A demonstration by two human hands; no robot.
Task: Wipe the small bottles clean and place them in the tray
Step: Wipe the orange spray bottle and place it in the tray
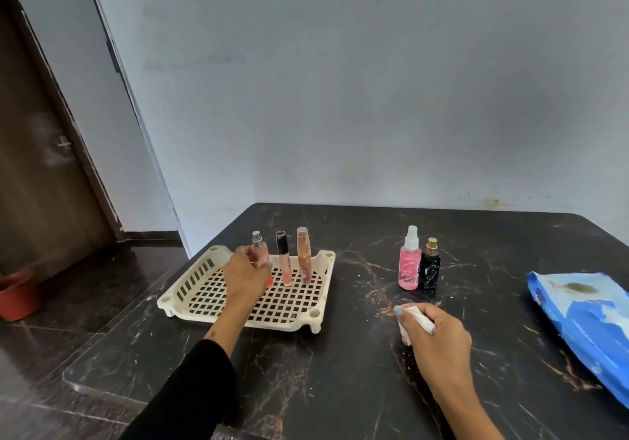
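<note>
A cream slotted tray (190, 300) sits on the dark marble table. Three small bottles stand upright at its far side: a silver-capped spray bottle (257, 244), a black-capped tube (283, 259) and a rose-gold tube (303, 252). My left hand (245, 274) is over the tray and grips the silver-capped spray bottle near its base. Right of the tray, on the table, stand a pink spray bottle (409, 262) and a black perfume bottle (430, 264). My right hand (434, 332) rests in front of them, fingers curled round a crumpled white wipe (417, 315).
A blue pack of wipes (589, 324) lies at the table's right edge. The wall runs behind the table. To the left are a brown door (41, 154) and a red pot (17, 298) on the dark floor.
</note>
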